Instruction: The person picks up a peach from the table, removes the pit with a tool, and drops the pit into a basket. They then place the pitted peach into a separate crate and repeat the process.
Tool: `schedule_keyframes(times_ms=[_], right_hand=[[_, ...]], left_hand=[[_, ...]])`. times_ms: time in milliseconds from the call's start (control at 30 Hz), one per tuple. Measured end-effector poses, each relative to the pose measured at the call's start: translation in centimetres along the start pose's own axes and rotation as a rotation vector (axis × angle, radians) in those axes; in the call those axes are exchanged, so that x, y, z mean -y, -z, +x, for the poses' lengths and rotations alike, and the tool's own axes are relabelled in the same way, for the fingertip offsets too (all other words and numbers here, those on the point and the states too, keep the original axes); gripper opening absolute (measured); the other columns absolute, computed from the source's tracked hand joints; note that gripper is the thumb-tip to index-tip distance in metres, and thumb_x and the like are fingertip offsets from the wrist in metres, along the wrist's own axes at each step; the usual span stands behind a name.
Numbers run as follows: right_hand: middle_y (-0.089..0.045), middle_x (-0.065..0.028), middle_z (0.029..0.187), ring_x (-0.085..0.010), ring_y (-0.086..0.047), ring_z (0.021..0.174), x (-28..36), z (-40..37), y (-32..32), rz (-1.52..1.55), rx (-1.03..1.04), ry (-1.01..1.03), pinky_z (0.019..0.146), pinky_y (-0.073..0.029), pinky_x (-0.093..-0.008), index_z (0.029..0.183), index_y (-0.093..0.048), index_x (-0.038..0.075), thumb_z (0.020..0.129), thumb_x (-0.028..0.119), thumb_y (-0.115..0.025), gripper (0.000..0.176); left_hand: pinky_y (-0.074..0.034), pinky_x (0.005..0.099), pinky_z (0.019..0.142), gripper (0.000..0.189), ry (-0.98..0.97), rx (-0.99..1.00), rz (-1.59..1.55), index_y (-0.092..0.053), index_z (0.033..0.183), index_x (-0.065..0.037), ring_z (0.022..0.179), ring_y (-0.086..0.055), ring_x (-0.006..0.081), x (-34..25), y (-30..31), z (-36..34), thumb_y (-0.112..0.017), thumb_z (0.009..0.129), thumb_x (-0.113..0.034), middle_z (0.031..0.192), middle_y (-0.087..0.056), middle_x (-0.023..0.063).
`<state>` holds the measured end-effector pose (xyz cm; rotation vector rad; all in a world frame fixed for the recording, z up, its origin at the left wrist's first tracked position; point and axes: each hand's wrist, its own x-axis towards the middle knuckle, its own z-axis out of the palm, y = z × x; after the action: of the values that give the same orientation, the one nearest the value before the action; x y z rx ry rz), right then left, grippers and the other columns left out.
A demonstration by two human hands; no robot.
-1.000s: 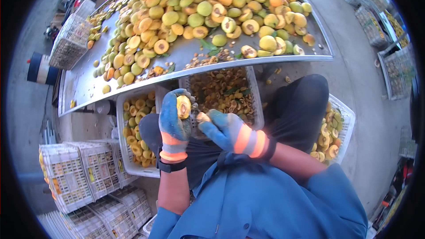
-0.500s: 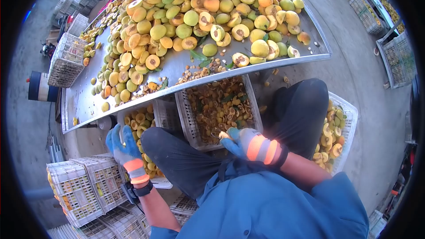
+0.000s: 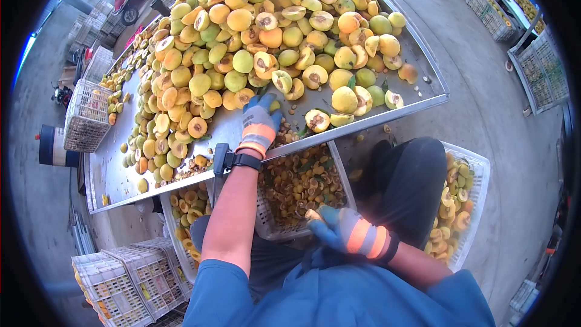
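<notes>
My left hand (image 3: 261, 116), in a blue and grey glove, reaches over the near edge of the metal table (image 3: 200, 180). Its fingers close around a greenish-yellow apricot (image 3: 275, 106) at the foot of the apricot pile (image 3: 242, 42), where whole and halved fruit lie mixed. Near my lap, my right hand (image 3: 339, 227), gloved alike, grips a short tan piece like a wooden handle (image 3: 312, 214); most of it is hidden in the fingers. Beyond that hand, a white crate (image 3: 346, 178) full of stones and scraps stands between my legs, partly under the table.
A white crate of apricot halves (image 3: 478, 206) stands by my right leg, another crate of halves (image 3: 172, 230) by my left. Stacked crates (image 3: 130, 278) stand at the lower left. A crate (image 3: 88, 115) overlaps the table's left side, near a dark drum (image 3: 55, 145).
My left hand has moved from beside my left knee up and right onto the table and taken hold of an apricot. My right hand stays low, holding the tan piece. The view has shifted slightly.
</notes>
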<state>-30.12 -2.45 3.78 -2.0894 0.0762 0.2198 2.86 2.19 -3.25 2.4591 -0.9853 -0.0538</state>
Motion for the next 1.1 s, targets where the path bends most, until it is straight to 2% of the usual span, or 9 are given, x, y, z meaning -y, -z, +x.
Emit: schedule_keyframes(times_ms=[100, 167, 200, 300, 500, 867, 933, 1000, 1100], right_hand=[[-0.065, -0.0205, 0.099, -0.0334, -0.067, 0.075, -0.4, 0.8, 0.1, 0.203, -0.167, 0.107, 0.068, -0.054, -0.0443, 0.120, -0.063, -0.003, 0.106, 0.014, -0.058, 0.023], [-0.063, -0.0154, 0.088, -0.0273, -0.063, 0.072, 0.7, 1.8, 0.9, 0.373, -0.254, 0.110, 0.066, -0.051, -0.0402, 0.114, -0.063, -0.001, 0.105, 0.010, -0.060, 0.015], [-0.060, -0.0100, 0.076, -0.0208, -0.059, 0.066, 2.0, 2.6, 1.4, 0.513, -0.293, 0.035, 0.063, -0.048, -0.0371, 0.107, -0.062, 0.000, 0.106, 0.012, -0.058, 0.013], [-0.070, -0.0232, 0.092, -0.0373, -0.067, 0.078, 3.5, 4.2, 1.7, 0.597, -0.235, 0.068, 0.071, -0.051, -0.0444, 0.110, -0.065, -0.002, 0.105, 0.017, -0.061, 0.020], [-0.068, -0.0252, 0.086, -0.0439, -0.066, 0.074, 4.9, 5.2, -0.2, 0.135, -0.255, 0.338, 0.067, -0.050, -0.0489, 0.103, -0.064, -0.001, 0.106, 0.024, -0.060, 0.026], [-0.068, -0.0289, 0.098, -0.0462, -0.069, 0.084, 4.0, 3.3, -3.7, 0.057, -0.171, 0.324, 0.071, -0.054, -0.0504, 0.118, -0.062, -0.006, 0.103, 0.019, -0.056, 0.030], [-0.065, -0.0315, 0.111, -0.0428, -0.071, 0.088, 3.1, 3.4, -4.2, -0.118, -0.117, 0.502, 0.070, -0.058, -0.0481, 0.129, -0.059, -0.011, 0.093, 0.004, -0.059, 0.039], [-0.069, -0.0292, 0.097, -0.0455, -0.070, 0.083, 3.0, 3.6, -4.7, 0.086, -0.154, 0.399, 0.071, -0.055, -0.0501, 0.124, -0.062, -0.005, 0.103, 0.021, -0.053, 0.034], [-0.068, -0.0286, 0.105, -0.0434, -0.071, 0.089, 3.5, 3.1, -4.2, 0.009, -0.039, 0.308, 0.075, -0.058, -0.0477, 0.125, -0.061, -0.007, 0.103, 0.015, -0.053, 0.032]], left_hand=[[-0.056, 0.0268, 0.078, 0.040, 0.452, -0.126, -0.897, -0.069, 0.129, -0.003, 0.087, -0.066, 0.0137, 0.2, 2.9, -2.0, -0.074, 0.097, -0.028, 0.098, -0.073, 0.0046], [-0.052, 0.0207, 0.066, 0.034, 0.424, -0.051, -1.307, -0.064, 0.134, -0.005, 0.087, -0.064, 0.0095, -1.0, 6.9, -6.6, -0.065, 0.102, -0.016, 0.109, -0.069, 0.0031], [-0.051, 0.0204, 0.065, 0.034, 0.371, -0.106, -1.307, -0.061, 0.136, -0.004, 0.087, -0.063, 0.0094, -1.1, 7.0, -8.6, -0.062, 0.103, -0.013, 0.113, -0.068, 0.0037], [-0.055, 0.0234, 0.069, 0.038, 0.038, -0.344, -0.724, -0.057, 0.136, 0.000, 0.091, -0.064, 0.0114, -2.9, 7.3, -14.6, -0.059, 0.099, 0.004, 0.116, -0.066, 0.0061], [-0.054, 0.0291, 0.087, 0.036, 0.127, -0.430, -0.777, -0.061, 0.126, -0.001, 0.099, -0.063, 0.0159, -6.9, 7.5, -21.0, -0.074, 0.092, -0.004, 0.118, -0.064, 0.0081], [-0.054, 0.0295, 0.075, 0.022, 0.100, -0.516, -0.453, -0.060, 0.124, 0.000, 0.084, -0.064, 0.0170, -8.1, 6.8, -24.8, -0.059, 0.103, -0.010, 0.094, -0.066, 0.0076], [-0.054, 0.0303, 0.075, 0.025, 0.243, -0.523, -0.824, -0.061, 0.121, -0.001, 0.083, -0.064, 0.0179, -8.5, 6.3, -25.1, -0.050, 0.109, -0.020, 0.093, -0.066, 0.0083], [-0.054, 0.0311, 0.076, 0.035, 0.388, -0.524, -1.193, -0.061, 0.119, -0.002, 0.082, -0.063, 0.0189, -9.2, 6.0, -25.0, -0.041, 0.115, -0.031, 0.093, -0.066, 0.0090], [-0.053, 0.0272, 0.074, 0.057, 0.426, -0.527, -1.157, -0.062, 0.113, -0.001, 0.079, -0.062, 0.0151, -10.5, 6.6, -24.8, -0.030, 0.116, -0.048, 0.088, -0.064, 0.0070]])
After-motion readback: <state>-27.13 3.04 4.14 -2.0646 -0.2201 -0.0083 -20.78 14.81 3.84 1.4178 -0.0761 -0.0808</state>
